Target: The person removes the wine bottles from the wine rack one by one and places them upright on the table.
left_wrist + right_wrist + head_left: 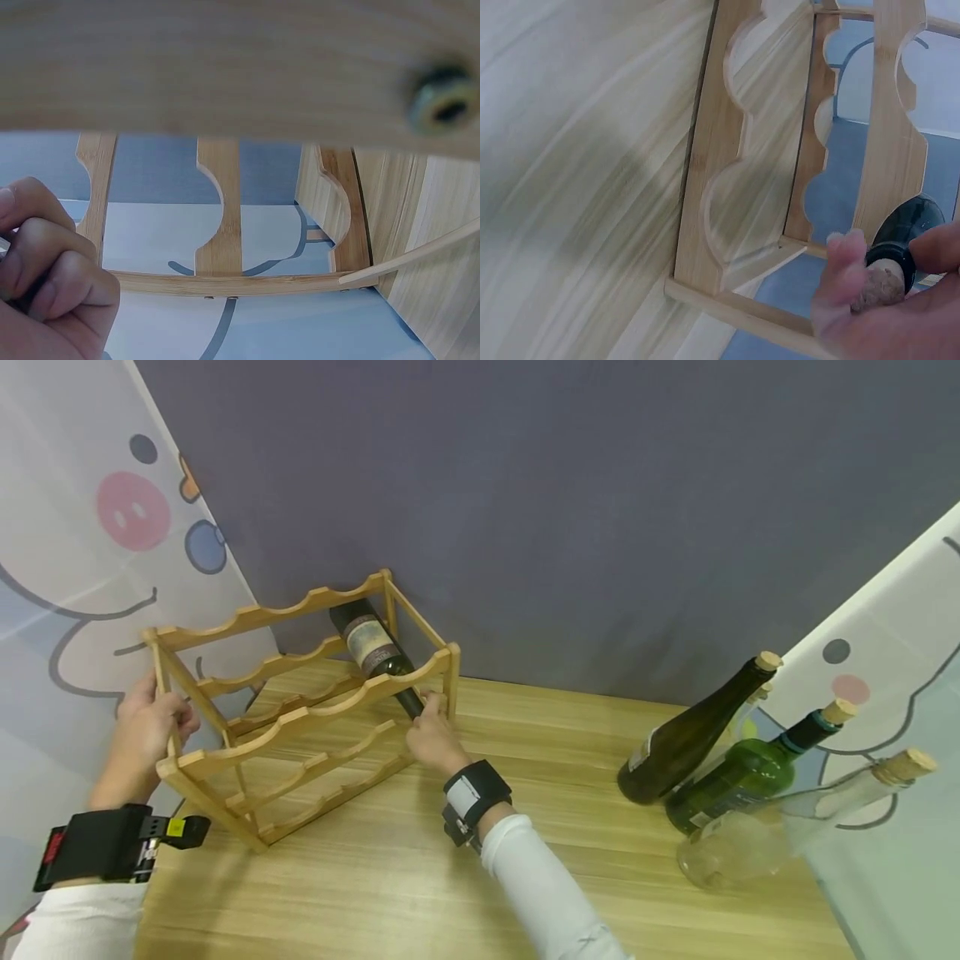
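A wooden wine rack [300, 718] with scalloped rails stands on the table at left. A dark wine bottle [369, 639] with a cream label lies in its top tier at the right end, neck tilted down toward me. My right hand [437, 737] grips the bottle's neck at the rack's front. The right wrist view shows its cork [879, 291] between my thumb and fingers. At the rack's left end, my left hand [150, 724] holds the upper side bar with curled fingers. In the left wrist view these fingers [64, 262] show beside the rack's scalloped rails [219, 217].
At the right of the wooden table [360, 893] stand several corked bottles: a dark brown one [686, 739], a green one [738, 777], a clear one [738, 852] and another partly hidden behind. A grey panel [540, 527] rises behind; cartoon-printed panels [67, 527] flank the table.
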A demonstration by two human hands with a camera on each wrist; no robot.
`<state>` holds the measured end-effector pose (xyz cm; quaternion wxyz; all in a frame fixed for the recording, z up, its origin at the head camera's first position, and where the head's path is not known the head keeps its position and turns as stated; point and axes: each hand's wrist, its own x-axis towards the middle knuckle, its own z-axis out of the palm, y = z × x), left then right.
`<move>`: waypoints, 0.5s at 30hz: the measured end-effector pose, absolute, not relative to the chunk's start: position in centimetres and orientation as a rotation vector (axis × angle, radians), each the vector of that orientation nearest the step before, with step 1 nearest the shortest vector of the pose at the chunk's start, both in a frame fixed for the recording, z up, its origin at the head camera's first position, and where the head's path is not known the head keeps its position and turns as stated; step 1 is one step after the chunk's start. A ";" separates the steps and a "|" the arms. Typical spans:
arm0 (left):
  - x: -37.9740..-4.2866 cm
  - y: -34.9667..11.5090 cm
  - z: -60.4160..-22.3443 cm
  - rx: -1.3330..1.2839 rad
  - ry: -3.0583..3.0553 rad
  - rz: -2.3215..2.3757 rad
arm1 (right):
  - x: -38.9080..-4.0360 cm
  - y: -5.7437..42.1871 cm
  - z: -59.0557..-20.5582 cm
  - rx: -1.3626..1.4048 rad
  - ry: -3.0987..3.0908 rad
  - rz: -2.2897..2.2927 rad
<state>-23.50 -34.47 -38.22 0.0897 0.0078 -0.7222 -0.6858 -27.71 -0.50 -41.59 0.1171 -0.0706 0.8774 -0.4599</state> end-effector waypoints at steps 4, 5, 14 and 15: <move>-23.5 -34.5 -38.3 0.035 -2.157 -2.025 | -27.9 -0.7 -41.5 -0.223 2.630 -1.205; -23.5 -34.5 -38.3 0.038 -2.158 -2.023 | -28.0 -0.8 -41.4 -0.210 2.641 -1.171; -23.6 -34.5 -38.5 0.050 -2.168 -1.992 | -27.7 -1.6 -42.1 -0.139 2.843 -0.925; -23.6 -34.6 -38.4 0.044 -2.155 -2.004 | -27.7 -1.7 -42.3 -0.139 2.857 -0.934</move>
